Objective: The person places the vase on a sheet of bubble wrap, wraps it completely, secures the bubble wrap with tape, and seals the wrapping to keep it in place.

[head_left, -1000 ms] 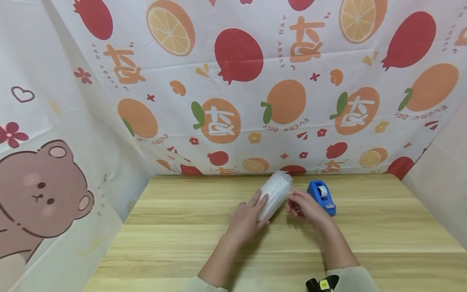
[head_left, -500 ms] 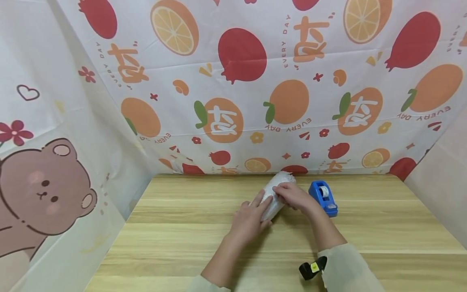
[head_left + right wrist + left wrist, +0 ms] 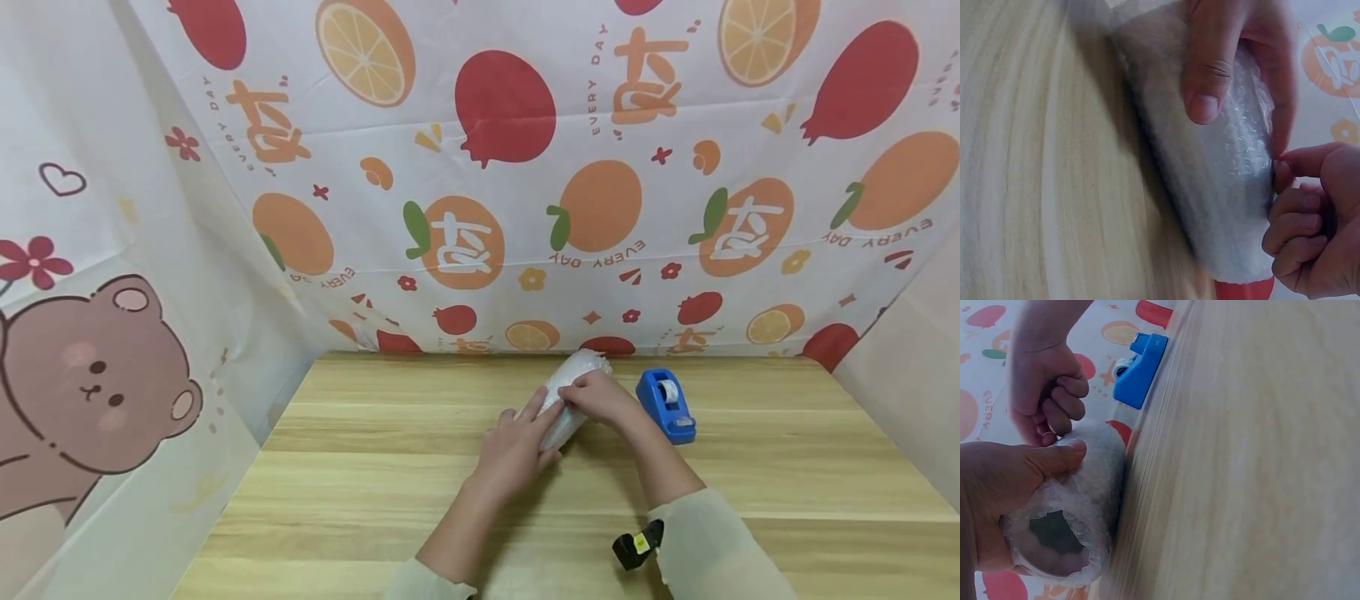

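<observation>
A cylinder wrapped in bubble wrap point(image 3: 577, 365) lies slantwise on the wooden table close to its back edge. My left hand point(image 3: 513, 454) grips its near part, thumb on one side and fingers over the other. In the left wrist view, the near end of the bubble-wrapped cylinder point(image 3: 1100, 450) is open and dark inside. The right hand point(image 3: 1322, 212) has its thumb and forefinger tips together at the edge of the wrap, by the left fingertips; its other fingers are curled. Whether tape lies between those tips is hidden.
A blue tape dispenser point(image 3: 666, 407) with a white roll stands right of the wrapped cylinder. Behind the table point(image 3: 360, 483) hangs a fruit-printed cloth point(image 3: 517, 225). A bear-printed cloth point(image 3: 97, 375) hangs at the left. A black wrist camera point(image 3: 637, 543) sits by the right sleeve.
My right hand has moved left from beside the cylinder onto its wrap, near the left fingers, and stays there. The left hand keeps its grip. The head view has shifted slightly.
</observation>
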Demonstrator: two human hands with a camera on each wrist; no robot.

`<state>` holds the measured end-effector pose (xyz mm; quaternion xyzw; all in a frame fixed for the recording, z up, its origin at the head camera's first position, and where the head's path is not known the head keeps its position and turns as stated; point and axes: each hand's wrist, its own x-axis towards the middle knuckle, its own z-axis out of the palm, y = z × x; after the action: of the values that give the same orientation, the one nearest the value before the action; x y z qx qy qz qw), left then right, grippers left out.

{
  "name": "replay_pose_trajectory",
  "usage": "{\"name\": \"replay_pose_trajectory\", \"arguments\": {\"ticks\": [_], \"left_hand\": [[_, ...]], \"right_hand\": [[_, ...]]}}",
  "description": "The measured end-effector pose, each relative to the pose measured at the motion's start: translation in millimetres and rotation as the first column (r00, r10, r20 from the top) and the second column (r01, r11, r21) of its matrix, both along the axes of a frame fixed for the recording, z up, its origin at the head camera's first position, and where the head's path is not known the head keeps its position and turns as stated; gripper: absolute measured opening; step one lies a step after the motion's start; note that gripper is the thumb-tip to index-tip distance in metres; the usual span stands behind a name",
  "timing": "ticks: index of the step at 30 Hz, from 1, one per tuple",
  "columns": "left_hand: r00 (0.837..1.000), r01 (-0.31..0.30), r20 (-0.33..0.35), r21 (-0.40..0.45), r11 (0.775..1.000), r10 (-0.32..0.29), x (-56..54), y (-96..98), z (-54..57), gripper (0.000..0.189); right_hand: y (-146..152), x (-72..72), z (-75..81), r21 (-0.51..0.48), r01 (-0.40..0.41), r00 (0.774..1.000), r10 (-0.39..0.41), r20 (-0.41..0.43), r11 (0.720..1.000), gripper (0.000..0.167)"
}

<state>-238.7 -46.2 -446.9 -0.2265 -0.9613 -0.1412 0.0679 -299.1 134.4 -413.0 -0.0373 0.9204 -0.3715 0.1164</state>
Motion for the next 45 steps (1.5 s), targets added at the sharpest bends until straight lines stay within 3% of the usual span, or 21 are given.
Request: {"name": "replay_pose_trajectory", "arguments": {"ticks": [4,8,10,15,18,23,26,29,35,38,40,42,45], "left_hand": [[1.000,0.006,0.007,0.005,1.000,-0.006,-2.0,1.3,0.8,0.072],[1.000,0.008,0.027,0.024,1.000,-0.009,-4.5,0.3,1.2,0.073],[0.999,0.011,0.043,0.038,0.999,-0.013,-5.7,-0.9,1.1,0.074],[0.998,0.016,0.067,0.071,0.997,-0.021,-6.1,-2.9,0.9,0.075],[0.998,0.014,0.059,0.060,0.998,-0.018,-6.4,-1.8,0.6,0.074],[0.999,0.006,0.043,0.020,1.000,-0.007,-5.2,1.8,0.5,0.073],[0.999,0.003,0.047,0.005,1.000,-0.004,-4.6,3.1,0.6,0.072],[0.998,0.000,0.062,0.015,1.000,-0.001,-5.4,3.1,0.6,0.072],[0.996,-0.019,0.091,0.072,0.997,0.013,-8.7,-1.5,2.5,0.072],[0.995,-0.025,0.101,0.086,0.996,0.016,-9.8,-2.9,2.3,0.073],[0.995,-0.027,0.099,0.077,0.997,0.019,-9.5,-2.6,1.4,0.073],[0.996,-0.027,0.091,0.051,0.998,0.022,-8.9,-1.0,0.6,0.073],[0.998,-0.020,0.064,0.003,1.000,0.020,-7.2,3.4,-0.3,0.075]], "right_hand": [[0.5,-0.6,1.1,0.046,0.047,0.999,-0.046,-0.015,0.998,0.037],[3.1,-0.8,-4.4,0.018,0.097,0.995,-0.097,0.022,0.995,0.046],[5.2,-0.2,-10.3,-0.017,0.118,0.993,-0.118,0.026,0.993,0.052],[10.8,1.7,-36.4,-0.161,0.197,0.980,-0.196,0.017,0.967,0.086],[9.9,3.8,-49.0,-0.258,0.285,0.958,-0.275,0.076,0.923,0.079],[7.4,11.8,-60.1,-0.419,0.401,0.915,-0.336,0.222,0.814,0.066],[8.6,15.7,-65.2,-0.504,0.406,0.913,-0.312,0.264,0.762,0.060],[10.3,16.7,-67.5,-0.552,0.382,0.923,-0.276,0.268,0.742,0.054],[11.6,14.8,-67.1,-0.611,0.297,0.954,-0.195,0.229,0.734,0.037],[9.7,14.9,-64.5,-0.629,0.302,0.952,-0.192,0.239,0.716,0.033],[7.4,15.7,-61.3,-0.612,0.329,0.943,-0.221,0.248,0.719,0.039],[4.3,16.9,-57.2,-0.552,0.354,0.935,-0.269,0.232,0.755,0.051],[0.7,19.0,-52.0,-0.380,0.371,0.929,-0.342,0.143,0.847,0.068]]}}
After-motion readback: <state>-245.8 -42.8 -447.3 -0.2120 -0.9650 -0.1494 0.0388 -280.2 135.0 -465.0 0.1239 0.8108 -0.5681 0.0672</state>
